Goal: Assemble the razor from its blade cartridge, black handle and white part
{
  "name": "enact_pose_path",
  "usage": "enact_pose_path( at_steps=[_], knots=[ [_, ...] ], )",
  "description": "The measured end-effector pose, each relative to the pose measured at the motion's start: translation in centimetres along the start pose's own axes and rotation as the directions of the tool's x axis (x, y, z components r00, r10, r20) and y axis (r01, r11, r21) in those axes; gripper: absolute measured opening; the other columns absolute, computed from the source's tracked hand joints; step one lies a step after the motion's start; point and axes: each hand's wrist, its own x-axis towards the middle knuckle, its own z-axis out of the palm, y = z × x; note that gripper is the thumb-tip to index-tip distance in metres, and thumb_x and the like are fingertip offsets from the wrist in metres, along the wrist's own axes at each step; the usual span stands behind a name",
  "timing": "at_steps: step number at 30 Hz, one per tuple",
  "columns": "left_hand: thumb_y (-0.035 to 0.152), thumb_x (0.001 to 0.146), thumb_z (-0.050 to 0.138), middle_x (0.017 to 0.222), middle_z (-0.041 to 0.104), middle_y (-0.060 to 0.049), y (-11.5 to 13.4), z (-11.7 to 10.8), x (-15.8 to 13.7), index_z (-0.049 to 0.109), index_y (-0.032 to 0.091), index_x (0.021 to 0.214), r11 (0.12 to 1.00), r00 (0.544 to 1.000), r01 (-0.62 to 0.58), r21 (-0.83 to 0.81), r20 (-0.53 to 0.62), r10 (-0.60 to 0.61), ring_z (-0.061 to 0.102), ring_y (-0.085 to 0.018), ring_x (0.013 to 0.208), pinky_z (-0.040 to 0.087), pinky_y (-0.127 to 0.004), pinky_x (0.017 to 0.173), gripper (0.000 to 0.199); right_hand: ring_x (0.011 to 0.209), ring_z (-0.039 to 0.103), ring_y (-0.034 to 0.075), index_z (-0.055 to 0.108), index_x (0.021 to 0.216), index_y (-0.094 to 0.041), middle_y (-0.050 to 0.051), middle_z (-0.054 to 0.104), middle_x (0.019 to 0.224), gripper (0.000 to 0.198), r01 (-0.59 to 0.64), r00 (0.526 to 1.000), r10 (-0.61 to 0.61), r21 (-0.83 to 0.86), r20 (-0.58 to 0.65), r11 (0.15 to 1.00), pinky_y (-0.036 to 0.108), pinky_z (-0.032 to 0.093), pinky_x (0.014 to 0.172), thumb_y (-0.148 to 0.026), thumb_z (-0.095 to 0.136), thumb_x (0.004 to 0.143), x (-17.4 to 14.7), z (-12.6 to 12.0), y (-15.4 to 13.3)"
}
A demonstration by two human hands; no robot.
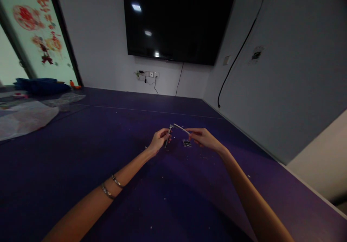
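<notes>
- Small square piece (187, 143): dark and silvery, flat on the smooth purple table (168, 216) near the right hand; too small to tell whether it holds anything.
- Left hand (160, 140): fingers grasping a slim tool (170, 128) with a shiny, bent head, over the table.
- Right hand (202, 139): fingertips pinching a thin, pale stick (181, 127), its tip close to the tool's head.
- Plastic sheet (29, 117): crumpled, translucent, far left.
</notes>
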Motion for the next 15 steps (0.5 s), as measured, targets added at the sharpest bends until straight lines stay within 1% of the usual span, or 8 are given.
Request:
enact_pose_path(
  at_steps=[3,5,8,11,15],
  knots=[
    [0.025,0.068,0.063,0.073,0.058,-0.002,0.1,-0.2,0.1,0.058,0.014,0.089,1.0,0.999,-0.002,0.0,-0.034,0.002,0.056,-0.011,0.062,0.046,-0.025,0.059,0.024,0.046,0.038,0.005,0.058,0.116,-0.022,-0.001,0.056,0.064,0.041,-0.013,0.999,0.013,0.009,0.031,1.0,0.014,0.029,0.037,-0.034,0.053,0.078,-0.2,-0.4,0.1],
    [0.024,0.068,0.062,0.073,0.057,-0.001,0.1,-0.3,0.0,0.058,0.014,0.09,1.0,0.999,0.0,-0.001,-0.047,0.0,0.056,-0.011,0.062,0.046,-0.025,0.059,0.024,0.046,0.039,0.005,0.058,0.117,-0.022,0.0,0.057,0.066,0.041,-0.021,0.999,0.021,0.019,0.025,1.0,0.014,0.029,0.037,-0.034,0.053,0.077,-0.2,-0.6,0.2],
    [0.024,0.068,0.063,0.073,0.058,-0.002,0.3,-0.1,-0.1,0.058,0.014,0.089,1.0,1.0,0.01,0.007,-0.029,-0.01,0.056,-0.011,0.063,0.047,-0.026,0.059,0.023,0.046,0.039,0.005,0.059,0.116,-0.021,0.0,0.057,0.067,0.042,-0.023,0.999,0.025,0.047,-0.031,0.999,0.014,0.029,0.036,-0.033,0.054,0.076,0.1,-0.2,0.3],
    [0.024,0.068,0.064,0.073,0.058,-0.001,0.5,0.3,-0.4,0.058,0.014,0.087,1.0,1.0,0.019,0.015,-0.008,-0.019,0.056,-0.012,0.063,0.047,-0.026,0.059,0.023,0.045,0.039,0.005,0.059,0.115,-0.019,0.0,0.057,0.069,0.042,-0.022,0.995,0.03,0.091,-0.095,0.996,0.014,0.028,0.034,-0.031,0.055,0.075,0.4,0.9,0.3],
    [0.024,0.067,0.065,0.073,0.058,0.0,0.8,0.6,-0.6,0.059,0.015,0.087,1.0,1.0,0.028,0.013,-0.009,-0.028,0.058,-0.012,0.064,0.048,-0.027,0.062,0.022,0.046,0.039,0.004,0.058,0.116,-0.018,0.001,0.058,0.073,0.044,0.004,0.98,0.043,0.23,-0.197,0.973,0.014,0.028,0.033,-0.03,0.056,0.073,1.0,2.3,0.3]
  ],
)
